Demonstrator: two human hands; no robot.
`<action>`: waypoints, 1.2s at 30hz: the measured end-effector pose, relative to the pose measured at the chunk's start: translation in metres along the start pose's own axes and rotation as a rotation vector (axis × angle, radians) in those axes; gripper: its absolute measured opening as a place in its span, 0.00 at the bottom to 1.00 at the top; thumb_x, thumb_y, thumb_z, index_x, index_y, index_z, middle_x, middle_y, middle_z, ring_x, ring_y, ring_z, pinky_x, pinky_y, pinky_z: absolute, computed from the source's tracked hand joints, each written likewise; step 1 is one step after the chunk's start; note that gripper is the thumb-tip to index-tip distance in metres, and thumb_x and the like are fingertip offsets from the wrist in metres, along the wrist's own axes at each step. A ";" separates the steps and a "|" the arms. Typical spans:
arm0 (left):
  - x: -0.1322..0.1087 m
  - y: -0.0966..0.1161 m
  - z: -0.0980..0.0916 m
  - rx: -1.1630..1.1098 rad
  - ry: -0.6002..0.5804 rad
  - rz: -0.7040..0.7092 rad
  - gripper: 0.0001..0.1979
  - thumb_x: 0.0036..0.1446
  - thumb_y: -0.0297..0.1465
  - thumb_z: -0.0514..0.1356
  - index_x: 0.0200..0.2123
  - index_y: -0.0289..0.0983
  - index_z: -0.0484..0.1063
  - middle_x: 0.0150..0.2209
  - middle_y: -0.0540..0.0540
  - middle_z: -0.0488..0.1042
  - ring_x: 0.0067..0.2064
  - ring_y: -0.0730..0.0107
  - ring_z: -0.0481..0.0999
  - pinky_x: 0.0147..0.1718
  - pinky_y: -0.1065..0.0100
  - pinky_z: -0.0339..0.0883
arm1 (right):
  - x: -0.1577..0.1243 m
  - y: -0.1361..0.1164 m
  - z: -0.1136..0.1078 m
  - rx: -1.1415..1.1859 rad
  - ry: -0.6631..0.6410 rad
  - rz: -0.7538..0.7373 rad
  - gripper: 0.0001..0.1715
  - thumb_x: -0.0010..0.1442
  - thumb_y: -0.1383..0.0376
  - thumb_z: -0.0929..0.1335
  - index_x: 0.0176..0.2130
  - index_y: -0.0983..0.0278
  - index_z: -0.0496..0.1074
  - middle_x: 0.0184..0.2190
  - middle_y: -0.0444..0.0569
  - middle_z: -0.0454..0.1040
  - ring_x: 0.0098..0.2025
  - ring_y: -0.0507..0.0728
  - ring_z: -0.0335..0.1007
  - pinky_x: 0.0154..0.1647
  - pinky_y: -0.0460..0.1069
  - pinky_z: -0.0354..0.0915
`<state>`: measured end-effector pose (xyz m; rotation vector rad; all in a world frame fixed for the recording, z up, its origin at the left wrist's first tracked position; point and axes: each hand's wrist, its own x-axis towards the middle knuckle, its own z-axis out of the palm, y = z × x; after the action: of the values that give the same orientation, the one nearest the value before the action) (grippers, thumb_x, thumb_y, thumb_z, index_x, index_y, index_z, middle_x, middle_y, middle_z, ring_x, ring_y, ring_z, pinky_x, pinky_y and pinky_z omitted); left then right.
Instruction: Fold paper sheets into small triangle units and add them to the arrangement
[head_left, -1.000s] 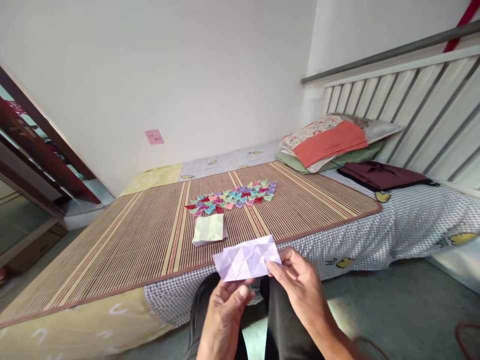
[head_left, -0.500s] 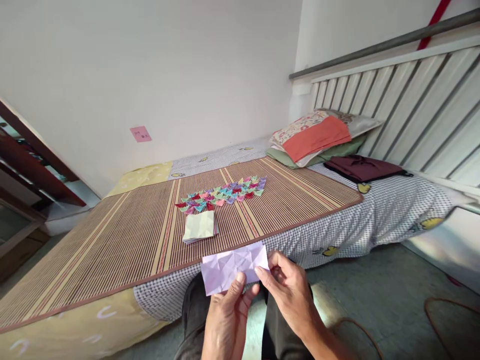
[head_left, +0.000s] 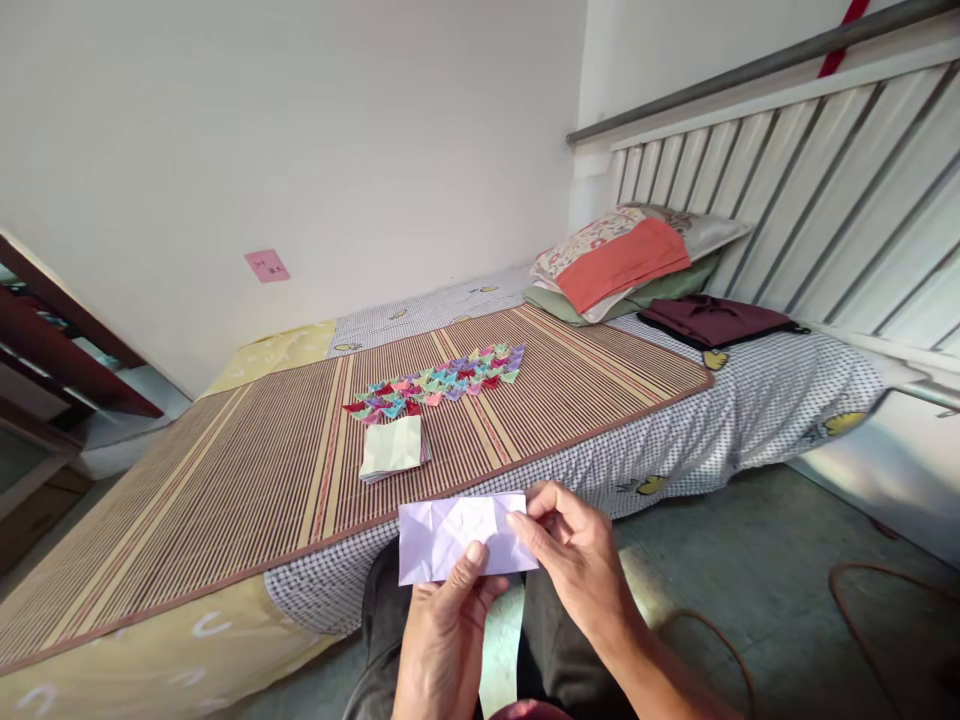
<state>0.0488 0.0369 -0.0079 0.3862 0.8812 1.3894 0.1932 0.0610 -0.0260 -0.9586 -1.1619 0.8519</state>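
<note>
A creased lilac sheet of paper, folded into a wide strip, is held between both hands just off the bed's near edge. My left hand grips its lower edge, thumb on the front and fingers behind. At the right end, my right hand pinches the paper between thumb and fingers; some fingertips are hidden behind it. Beyond the strip lies a stack of creased paper squares, pale cream on top. Farther back, many small folded paper pieces in mixed colours sit in slanting rows.
A striped bamboo mat covers much of the bed. Pillows and a folded maroon cloth lie near the white slatted headboard. A pink note is on the wall, and a brown cord runs across the floor.
The lilac paper has turned from tilted to nearly level, and its middle now looks brighter. Both hands keep their hold on it. The whole view has shifted slightly.
</note>
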 end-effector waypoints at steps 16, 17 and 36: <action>0.000 -0.011 0.020 0.102 -0.009 0.076 0.17 0.47 0.32 0.80 0.39 0.35 0.82 0.35 0.47 0.81 0.32 0.71 0.76 0.25 0.75 0.67 | -0.006 -0.006 0.008 -0.023 0.075 -0.045 0.13 0.64 0.61 0.74 0.32 0.60 0.69 0.29 0.43 0.70 0.30 0.53 0.68 0.31 0.46 0.67; 0.000 -0.011 0.020 0.114 -0.015 0.089 0.17 0.48 0.33 0.80 0.39 0.36 0.82 0.35 0.47 0.80 0.32 0.71 0.76 0.26 0.74 0.67 | -0.006 -0.006 0.007 -0.040 0.060 -0.051 0.13 0.65 0.61 0.74 0.32 0.60 0.69 0.29 0.43 0.70 0.30 0.53 0.67 0.31 0.46 0.66; -0.001 -0.004 0.025 -0.077 0.057 0.041 0.17 0.49 0.24 0.78 0.42 0.36 0.80 0.39 0.48 0.84 0.41 0.67 0.84 0.47 0.69 0.78 | -0.006 -0.017 0.011 0.042 0.015 0.044 0.19 0.64 0.55 0.75 0.28 0.61 0.70 0.29 0.46 0.74 0.30 0.54 0.69 0.31 0.46 0.66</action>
<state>0.0699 0.0414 0.0058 0.3086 0.8671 1.4735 0.1826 0.0511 -0.0109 -0.9574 -1.1090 0.9002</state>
